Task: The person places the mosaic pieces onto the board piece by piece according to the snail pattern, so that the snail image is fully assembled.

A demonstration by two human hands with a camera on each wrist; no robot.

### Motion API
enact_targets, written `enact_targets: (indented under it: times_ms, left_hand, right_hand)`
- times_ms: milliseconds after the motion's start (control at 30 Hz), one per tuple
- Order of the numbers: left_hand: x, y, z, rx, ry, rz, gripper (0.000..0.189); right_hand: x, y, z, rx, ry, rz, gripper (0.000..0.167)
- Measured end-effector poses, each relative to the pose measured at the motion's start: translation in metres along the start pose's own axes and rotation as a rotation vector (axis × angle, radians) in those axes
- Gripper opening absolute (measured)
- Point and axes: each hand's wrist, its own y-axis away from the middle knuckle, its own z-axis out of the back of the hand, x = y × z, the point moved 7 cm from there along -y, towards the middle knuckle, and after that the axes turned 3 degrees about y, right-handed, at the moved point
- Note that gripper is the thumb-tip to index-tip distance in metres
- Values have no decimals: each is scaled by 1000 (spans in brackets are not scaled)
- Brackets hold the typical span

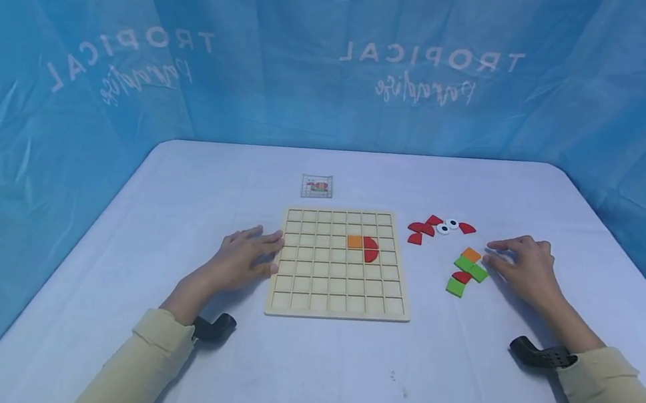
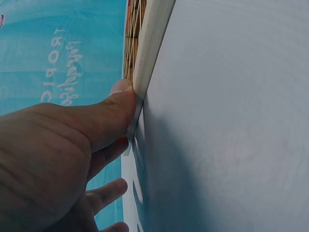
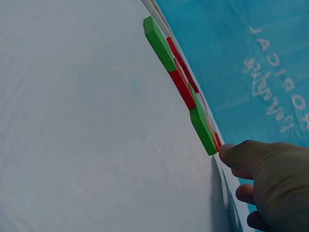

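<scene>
A pale wooden grid board [image 1: 319, 286] lies flat on the table. My left hand [image 1: 238, 260] rests at its left edge; in the left wrist view the thumb [image 2: 123, 108] presses against the board's side [image 2: 153, 43]. On the grid sit an orange square tile [image 1: 354, 242] and two red quarter-round tiles [image 1: 371, 255] forming a half disc. My right hand [image 1: 523, 266] hovers beside a loose group of tiles, fingers apart and holding nothing. That group has another orange square [image 1: 471, 254], green squares [image 1: 455, 287] and a red piece [image 1: 462, 276].
Farther back, right of the board, lie several red quarter-round pieces [image 1: 415, 238] and two white eye discs [image 1: 443, 229]. A small picture card [image 1: 317, 186] lies behind the board. Blue printed curtain [image 1: 288, 90] hangs around the white table [image 1: 325, 376].
</scene>
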Motion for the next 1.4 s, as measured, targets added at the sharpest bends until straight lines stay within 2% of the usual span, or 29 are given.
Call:
enact_targets:
  times_ms: [300,700,933,1233,1400]
  left_hand:
    - [2,0,-1,-1,6,-6,56]
    - [1,0,-1,-2,-4,-10,55]
    - [-1,0,0,-3,2,-10,55]
    - [0,1,-2,-4,0,-14,55]
    - [0,1,1,-10,-6,-3,55]
  right_hand:
    - [-2,1,-5,21,-2,40,37]
    - [13,-2,-13,10,22,77,44]
    - [14,-4,-14,24,34,77,49]
    - [10,-3,-17,53,39,85,43]
    - [9,-1,-16,49,5,101,39]
